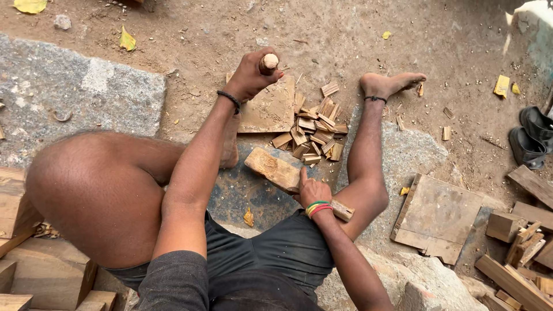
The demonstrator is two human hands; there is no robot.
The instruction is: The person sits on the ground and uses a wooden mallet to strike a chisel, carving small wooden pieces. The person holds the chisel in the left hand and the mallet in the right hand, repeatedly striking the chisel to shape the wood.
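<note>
Left hand [252, 75] raised, fingers wrapped tight round a wooden tool handle [268, 62]. Right hand [311, 190] lower and nearer, fingers gripping the wood block [276, 169] on the stone slab [242, 190], long axis slanting up-left, below the raised handle, beside split wood pieces [314, 129]

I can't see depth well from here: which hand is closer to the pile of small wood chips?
The left. The left hand, gripping a wooden handle, is raised beside the pile of small wood chips, at its upper left. The right hand holds the wood block below the pile.
</note>
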